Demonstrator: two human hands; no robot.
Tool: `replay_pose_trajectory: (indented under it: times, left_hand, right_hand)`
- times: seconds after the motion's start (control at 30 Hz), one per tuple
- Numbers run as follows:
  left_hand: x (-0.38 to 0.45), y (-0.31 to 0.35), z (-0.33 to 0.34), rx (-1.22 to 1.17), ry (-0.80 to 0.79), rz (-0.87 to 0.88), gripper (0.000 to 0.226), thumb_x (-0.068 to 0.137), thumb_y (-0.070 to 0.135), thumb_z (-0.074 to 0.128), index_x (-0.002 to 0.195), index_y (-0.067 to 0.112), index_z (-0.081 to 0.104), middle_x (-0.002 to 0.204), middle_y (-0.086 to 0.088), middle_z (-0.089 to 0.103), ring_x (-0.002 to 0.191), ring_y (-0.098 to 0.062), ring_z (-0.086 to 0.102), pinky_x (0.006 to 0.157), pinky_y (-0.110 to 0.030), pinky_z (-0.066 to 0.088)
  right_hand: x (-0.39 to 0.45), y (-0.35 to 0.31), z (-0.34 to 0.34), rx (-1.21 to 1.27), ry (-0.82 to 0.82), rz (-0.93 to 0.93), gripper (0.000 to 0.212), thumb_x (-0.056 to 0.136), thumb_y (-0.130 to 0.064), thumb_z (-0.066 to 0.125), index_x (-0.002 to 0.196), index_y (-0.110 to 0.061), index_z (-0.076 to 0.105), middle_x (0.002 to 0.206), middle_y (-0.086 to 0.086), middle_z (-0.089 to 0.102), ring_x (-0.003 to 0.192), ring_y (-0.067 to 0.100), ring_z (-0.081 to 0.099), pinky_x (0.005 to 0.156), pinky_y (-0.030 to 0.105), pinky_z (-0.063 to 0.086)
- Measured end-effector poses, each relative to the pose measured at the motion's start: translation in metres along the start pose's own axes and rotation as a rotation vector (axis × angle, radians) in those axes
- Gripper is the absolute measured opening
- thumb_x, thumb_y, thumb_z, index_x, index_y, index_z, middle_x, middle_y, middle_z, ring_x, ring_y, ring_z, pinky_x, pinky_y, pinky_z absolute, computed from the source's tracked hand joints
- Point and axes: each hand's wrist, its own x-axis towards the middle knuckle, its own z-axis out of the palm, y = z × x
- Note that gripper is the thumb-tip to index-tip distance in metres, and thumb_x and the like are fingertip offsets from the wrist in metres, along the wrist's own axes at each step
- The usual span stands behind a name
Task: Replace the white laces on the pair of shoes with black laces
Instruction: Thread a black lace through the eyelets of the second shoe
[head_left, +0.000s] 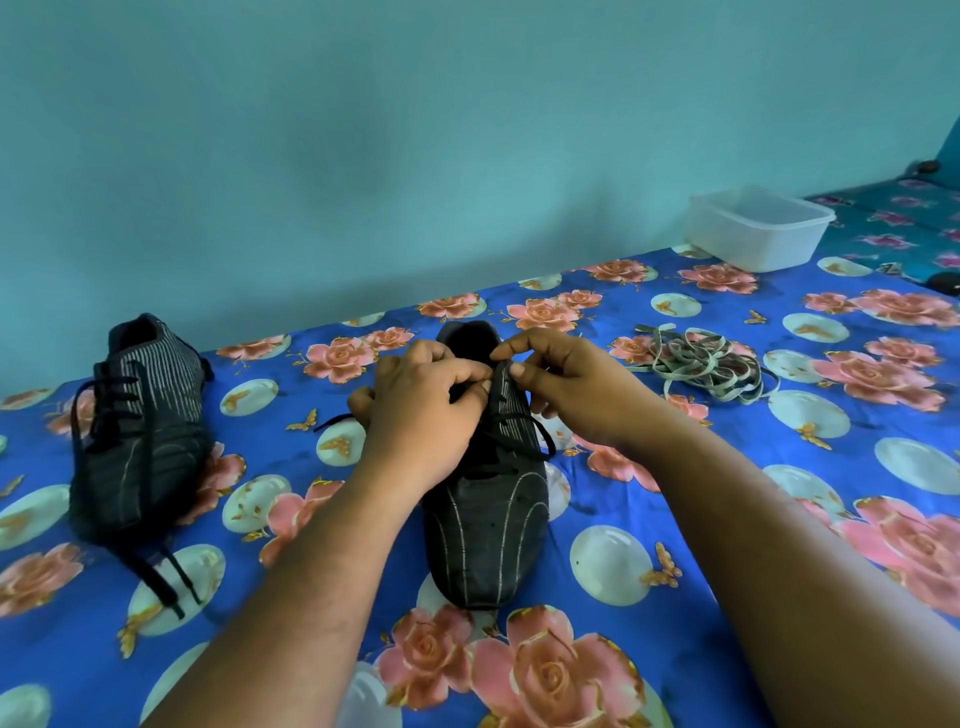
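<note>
A dark shoe (491, 525) with thin pale stripes lies in front of me on the flowered blue sheet, toe toward me. Black lace (540, 434) runs through its eyelets, and loose ends trail out on both sides. My left hand (421, 410) and my right hand (566, 382) meet over the shoe's upper eyelets, fingers curled and pinching at the lace and the shoe's edge there. The second shoe (140, 431) lies to the left, threaded with black lace whose ends hang loose toward me. A heap of white laces (701, 366) sits to the right.
An open translucent plastic box (758, 228) stands at the back right near the teal wall. The flowered sheet (727, 519) covers the whole surface. A second teal patterned surface (904, 223) lies at the far right.
</note>
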Motion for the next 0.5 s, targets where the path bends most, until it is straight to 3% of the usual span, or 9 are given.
replay_pose_trajectory:
  times: [0.1,0.17,0.3,0.4,0.5]
  left_hand:
    - [-0.002,0.004,0.003,0.004,0.011,-0.023,0.013,0.097,0.042,0.062,0.101,0.047,0.073,0.113,0.019,0.051,0.116,-0.016,0.038,0.088,-0.038,0.023]
    - [-0.002,0.003,0.005,-0.017,0.024,-0.035,0.011,0.096,0.041,0.063,0.098,0.046,0.073,0.114,0.019,0.053,0.117,-0.017,0.039,0.088,-0.039,0.025]
    - [-0.002,0.002,0.008,-0.077,0.046,-0.043,0.009,0.094,0.039,0.068,0.097,0.043,0.075,0.12,0.02,0.054,0.125,-0.017,0.038,0.09,-0.035,0.022]
    - [0.001,-0.004,0.01,-0.149,0.014,-0.034,0.017,0.092,0.044,0.067,0.106,0.045,0.076,0.133,0.02,0.056,0.132,-0.016,0.038,0.094,-0.026,0.016]
    - [0.002,-0.015,0.01,-0.412,0.028,0.013,0.039,0.085,0.064,0.063,0.121,0.05,0.066,0.133,0.022,0.059,0.134,-0.01,0.047,0.112,-0.04,0.036]
  right_hand:
    - [-0.002,-0.002,-0.004,0.025,-0.014,0.032,0.017,0.1,-0.017,0.063,0.117,-0.02,0.063,0.082,0.01,0.067,0.068,0.009,0.065,0.079,0.043,0.056]
    - [-0.004,-0.004,-0.008,0.052,-0.007,0.05,0.017,0.095,-0.014,0.071,0.109,-0.013,0.062,0.086,0.016,0.069,0.068,0.01,0.067,0.077,0.04,0.056]
    - [-0.005,-0.006,-0.009,-0.001,0.016,0.026,0.01,0.087,-0.017,0.08,0.09,-0.013,0.071,0.08,0.002,0.074,0.07,0.01,0.069,0.071,0.022,0.054]
    - [-0.005,-0.006,-0.007,-0.049,0.029,0.01,0.007,0.088,-0.023,0.079,0.087,-0.02,0.073,0.081,-0.003,0.075,0.075,0.012,0.07,0.079,0.031,0.055]
    - [-0.004,-0.004,-0.01,0.003,-0.017,0.039,0.005,0.093,-0.022,0.073,0.091,-0.017,0.072,0.085,0.004,0.075,0.079,0.016,0.069,0.083,0.04,0.056]
